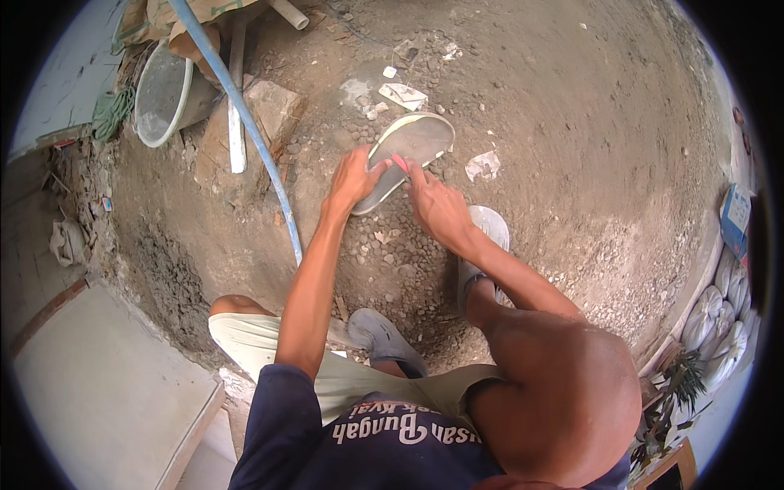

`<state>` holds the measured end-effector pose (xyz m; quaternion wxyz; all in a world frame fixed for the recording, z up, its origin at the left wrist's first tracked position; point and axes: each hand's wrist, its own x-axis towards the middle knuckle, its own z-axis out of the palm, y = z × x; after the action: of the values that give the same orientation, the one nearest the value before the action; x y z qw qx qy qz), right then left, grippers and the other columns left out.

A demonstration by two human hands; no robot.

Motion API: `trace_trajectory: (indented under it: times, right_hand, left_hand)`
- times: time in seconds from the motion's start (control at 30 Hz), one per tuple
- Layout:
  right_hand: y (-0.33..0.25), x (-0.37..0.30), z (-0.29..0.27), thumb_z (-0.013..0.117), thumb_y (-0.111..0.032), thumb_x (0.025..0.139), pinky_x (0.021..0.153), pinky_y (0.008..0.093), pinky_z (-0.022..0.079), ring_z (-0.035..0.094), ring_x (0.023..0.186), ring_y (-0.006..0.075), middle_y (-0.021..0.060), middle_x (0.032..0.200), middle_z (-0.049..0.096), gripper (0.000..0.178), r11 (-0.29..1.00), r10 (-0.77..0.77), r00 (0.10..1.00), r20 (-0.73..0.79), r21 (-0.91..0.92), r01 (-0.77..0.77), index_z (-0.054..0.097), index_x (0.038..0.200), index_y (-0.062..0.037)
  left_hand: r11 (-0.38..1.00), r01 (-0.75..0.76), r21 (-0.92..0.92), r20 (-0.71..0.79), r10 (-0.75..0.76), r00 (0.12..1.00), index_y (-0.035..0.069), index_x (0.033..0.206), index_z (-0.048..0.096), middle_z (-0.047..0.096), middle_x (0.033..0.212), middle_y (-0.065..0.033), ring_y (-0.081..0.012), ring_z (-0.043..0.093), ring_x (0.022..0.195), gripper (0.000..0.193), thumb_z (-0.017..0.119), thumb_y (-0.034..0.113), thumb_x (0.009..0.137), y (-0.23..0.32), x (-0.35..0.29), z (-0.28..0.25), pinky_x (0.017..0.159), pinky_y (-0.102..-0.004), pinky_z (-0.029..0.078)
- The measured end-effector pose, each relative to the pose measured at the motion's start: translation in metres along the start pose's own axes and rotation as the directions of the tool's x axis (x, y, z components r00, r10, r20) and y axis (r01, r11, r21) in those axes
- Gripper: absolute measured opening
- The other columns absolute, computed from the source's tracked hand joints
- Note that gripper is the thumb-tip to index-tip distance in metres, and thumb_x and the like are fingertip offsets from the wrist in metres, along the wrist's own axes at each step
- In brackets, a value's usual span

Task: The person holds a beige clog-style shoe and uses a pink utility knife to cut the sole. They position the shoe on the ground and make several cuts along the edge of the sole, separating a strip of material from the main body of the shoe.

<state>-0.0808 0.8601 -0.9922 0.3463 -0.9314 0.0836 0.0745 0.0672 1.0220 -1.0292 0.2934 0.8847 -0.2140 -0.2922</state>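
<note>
A flat grey, sole-shaped piece (pixel 418 137) with a pale rim is held above the dirt, tilted with its broad end to the far right. My left hand (pixel 353 178) grips its left edge, the thumb over the top face and the other fingers partly hidden. My right hand (pixel 433 200) is closed on a small pink-red pointed piece (pixel 399 163), which lies against the grey face near my left thumb. What this red piece is cannot be made out, as my fingers cover most of it.
Around my grey shoes (pixel 380 335) lies dirt and gravel. A blue pole (pixel 237 98) slants down at the left, by a stone block (pixel 273 110) and a tipped pale bucket (pixel 159 94). Paper scraps (pixel 483 166) lie beyond; white sacks (pixel 719 331) line the right edge.
</note>
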Motion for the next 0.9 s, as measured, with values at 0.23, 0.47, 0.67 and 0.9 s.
trace_trajectory:
  times: [0.23,0.47,0.67,0.9]
  right_hand:
    - [-0.005,0.005,-0.019,0.051,-0.024,0.112,0.066,0.0600,0.058,0.072,0.077,0.0519,0.0318,0.093,0.072,0.040,1.000,0.008,0.999,-0.053,0.013,-0.008,0.047,0.142,0.0020]
    - [0.001,0.023,-0.018,0.051,-0.024,0.112,0.063,0.0597,0.058,0.071,0.071,0.0520,0.0272,0.077,0.071,0.036,0.998,0.018,0.999,-0.048,-0.065,-0.021,0.049,0.137,0.0022]
    - [0.008,0.013,-0.020,0.050,-0.024,0.112,0.062,0.0625,0.056,0.070,0.071,0.0546,0.0321,0.075,0.070,0.036,0.998,-0.005,0.999,-0.034,-0.056,0.003,0.050,0.135,0.0035]
    - [0.021,-0.003,-0.035,0.050,-0.024,0.112,0.062,0.0635,0.056,0.070,0.068,0.0553,0.0330,0.072,0.069,0.042,0.987,0.004,0.999,0.034,-0.160,0.001,0.049,0.140,0.0070]
  left_hand:
    - [0.996,-0.048,0.071,-0.187,0.060,0.981,0.001,0.127,0.065,0.075,0.107,-0.0313,-0.0517,0.072,0.102,0.047,0.076,0.036,0.097,0.023,0.003,-0.005,0.086,-0.0583,0.055]
    - [0.983,-0.038,0.179,0.035,0.032,0.999,0.003,0.130,0.069,0.075,0.116,-0.0278,-0.0475,0.070,0.112,0.054,0.078,0.044,0.096,0.025,0.018,-0.019,0.092,-0.0542,0.055]
    - [0.999,0.032,-0.026,0.080,-0.029,0.996,-0.002,0.133,0.069,0.074,0.125,-0.0272,-0.0440,0.071,0.117,0.061,0.078,0.046,0.097,0.014,0.008,0.005,0.100,-0.0515,0.054]
    - [0.997,-0.065,0.044,-0.008,0.066,0.998,0.003,0.136,0.065,0.074,0.123,-0.0242,-0.0435,0.070,0.115,0.057,0.074,0.046,0.099,0.022,0.005,0.031,0.099,-0.0534,0.054]
